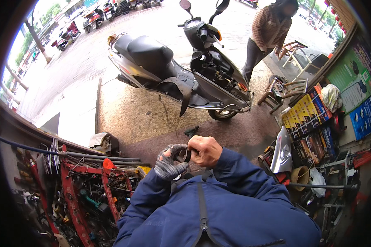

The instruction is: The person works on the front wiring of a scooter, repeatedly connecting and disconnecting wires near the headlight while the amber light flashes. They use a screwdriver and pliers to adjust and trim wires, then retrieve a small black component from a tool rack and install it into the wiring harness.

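Note:
In front of my chest, my left hand (pixel 170 161), in a grey glove with bare fingertips, is closed around a small round black thing that looks like a roll of tape (pixel 184 156). My right hand (pixel 205 151) is bare and curled into a pinch at its right edge. What lies between the right fingers is hidden. Past my hands stands a grey and black scooter (pixel 160 70), its front panel off and wiring (pixel 220 74) exposed. A dark green and black tool (pixel 191 131), perhaps a power drill, is just beyond my hands on the floor.
Left, a red metal rack (pixel 72 193) holds jumbled tools; a dark hose (pixel 70 154) crosses above it. Right are a loose silver panel (pixel 282 152), stacked boxes (pixel 303 117) and a wooden stool (pixel 276 92). A person (pixel 270 31) stands beyond the scooter's front.

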Demonstrator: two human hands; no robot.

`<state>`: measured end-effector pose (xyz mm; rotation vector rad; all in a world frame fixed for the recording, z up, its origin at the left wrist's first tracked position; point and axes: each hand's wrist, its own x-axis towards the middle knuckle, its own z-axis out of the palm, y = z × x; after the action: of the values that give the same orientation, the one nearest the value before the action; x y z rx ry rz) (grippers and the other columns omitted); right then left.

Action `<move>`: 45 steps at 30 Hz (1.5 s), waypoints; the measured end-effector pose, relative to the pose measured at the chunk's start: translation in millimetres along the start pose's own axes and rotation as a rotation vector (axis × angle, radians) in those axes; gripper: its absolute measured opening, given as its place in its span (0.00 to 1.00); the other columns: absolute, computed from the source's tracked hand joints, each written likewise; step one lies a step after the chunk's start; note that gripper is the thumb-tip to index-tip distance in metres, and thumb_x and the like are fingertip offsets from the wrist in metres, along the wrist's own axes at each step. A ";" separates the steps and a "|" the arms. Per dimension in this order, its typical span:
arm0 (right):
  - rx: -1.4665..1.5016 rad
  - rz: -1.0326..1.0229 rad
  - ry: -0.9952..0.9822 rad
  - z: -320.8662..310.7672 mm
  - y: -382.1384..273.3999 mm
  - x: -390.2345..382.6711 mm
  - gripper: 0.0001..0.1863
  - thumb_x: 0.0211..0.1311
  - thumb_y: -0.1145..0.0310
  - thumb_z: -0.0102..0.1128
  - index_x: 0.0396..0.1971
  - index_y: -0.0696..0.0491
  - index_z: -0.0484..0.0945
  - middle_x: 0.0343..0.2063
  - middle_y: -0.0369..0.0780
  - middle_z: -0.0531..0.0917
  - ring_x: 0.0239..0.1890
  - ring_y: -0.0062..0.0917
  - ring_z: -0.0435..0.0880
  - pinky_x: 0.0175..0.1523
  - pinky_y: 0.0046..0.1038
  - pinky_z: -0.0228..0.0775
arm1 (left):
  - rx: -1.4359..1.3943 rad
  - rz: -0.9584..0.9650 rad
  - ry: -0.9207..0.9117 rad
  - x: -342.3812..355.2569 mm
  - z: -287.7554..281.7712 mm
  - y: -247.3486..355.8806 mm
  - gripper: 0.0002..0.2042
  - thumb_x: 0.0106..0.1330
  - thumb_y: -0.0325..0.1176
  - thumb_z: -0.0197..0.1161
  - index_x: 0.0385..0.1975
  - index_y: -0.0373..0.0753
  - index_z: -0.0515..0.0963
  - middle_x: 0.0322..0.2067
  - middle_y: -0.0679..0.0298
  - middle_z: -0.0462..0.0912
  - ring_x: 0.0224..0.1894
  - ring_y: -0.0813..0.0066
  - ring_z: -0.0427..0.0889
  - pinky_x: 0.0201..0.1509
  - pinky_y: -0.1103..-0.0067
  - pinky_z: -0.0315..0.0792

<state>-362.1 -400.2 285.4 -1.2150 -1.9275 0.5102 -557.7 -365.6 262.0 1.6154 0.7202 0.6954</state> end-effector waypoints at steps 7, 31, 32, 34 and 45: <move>0.122 0.082 -0.001 -27.3 15.8 -7.0 0.05 0.42 0.76 0.59 0.24 0.57 0.75 0.24 0.45 0.78 0.29 0.42 0.79 0.33 0.35 0.72 | -0.150 -0.128 -0.101 20.9 14.1 -1.4 0.26 0.48 0.23 0.68 0.51 0.36 0.71 0.40 0.68 0.78 0.43 0.82 0.75 0.49 0.81 0.71; 0.627 0.484 -0.161 -146.1 156.5 -29.8 0.07 0.50 0.79 0.52 0.30 0.60 0.76 0.21 0.34 0.77 0.25 0.15 0.73 0.33 0.19 0.67 | -0.329 -0.303 -0.299 163.6 112.0 -8.2 0.27 0.48 0.28 0.72 0.51 0.36 0.72 0.38 0.70 0.77 0.41 0.83 0.73 0.46 0.82 0.70; 0.646 0.438 -0.116 -150.2 160.6 -31.7 0.06 0.49 0.76 0.56 0.29 0.61 0.77 0.20 0.37 0.79 0.25 0.17 0.75 0.32 0.23 0.69 | -0.295 -0.255 -0.314 168.9 114.7 -9.3 0.27 0.49 0.26 0.73 0.51 0.36 0.71 0.39 0.69 0.77 0.42 0.83 0.73 0.48 0.82 0.69; 0.596 0.280 -0.074 -158.7 168.5 -32.6 0.07 0.49 0.74 0.58 0.29 0.60 0.78 0.21 0.40 0.79 0.26 0.21 0.77 0.34 0.25 0.71 | -0.140 -0.138 -0.335 181.2 120.2 -9.5 0.26 0.50 0.29 0.74 0.50 0.36 0.72 0.38 0.71 0.75 0.41 0.83 0.71 0.47 0.81 0.69; 0.197 0.382 0.172 -201.4 195.8 -30.2 0.04 0.48 0.73 0.58 0.23 0.58 0.76 0.21 0.48 0.78 0.25 0.42 0.78 0.31 0.34 0.70 | -0.227 -0.247 -0.292 246.9 169.8 -12.2 0.13 0.57 0.27 0.67 0.40 0.37 0.73 0.34 0.69 0.77 0.38 0.84 0.73 0.44 0.82 0.70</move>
<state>-84.8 -350.8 263.0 -1.4510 -1.4684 0.7482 -271.7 -278.6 238.2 1.3547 0.5903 0.3391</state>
